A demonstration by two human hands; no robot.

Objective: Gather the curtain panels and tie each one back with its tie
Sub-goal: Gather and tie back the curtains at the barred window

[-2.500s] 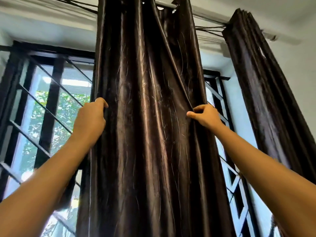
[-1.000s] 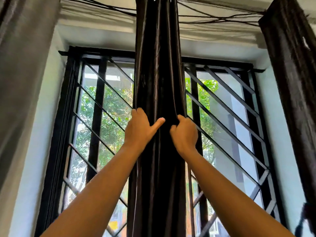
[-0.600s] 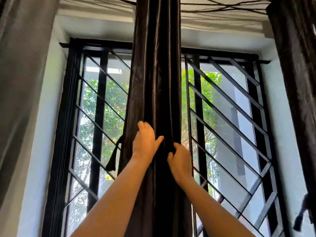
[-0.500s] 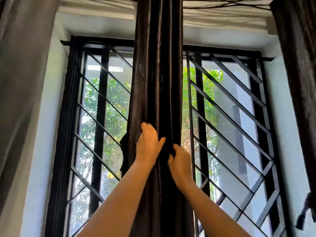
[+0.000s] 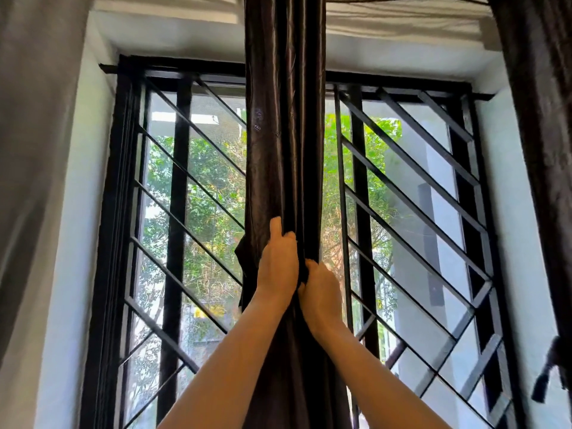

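Dark curtain panel (image 5: 283, 119) gathered before the window (image 5: 178, 212).
Left grip (image 5: 278, 264) and right grip (image 5: 322, 298) both clamp round its bunched folds.

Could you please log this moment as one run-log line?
stage: gathering | middle curtain panel: bunched narrow | left hand: grips panel | right hand: grips panel | knot: none visible

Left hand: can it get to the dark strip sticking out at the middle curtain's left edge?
Probably yes. The strip sits right beside the left hand, with nothing between them. But that hand grips the gathered curtain, so the right hand would have to hold it alone.
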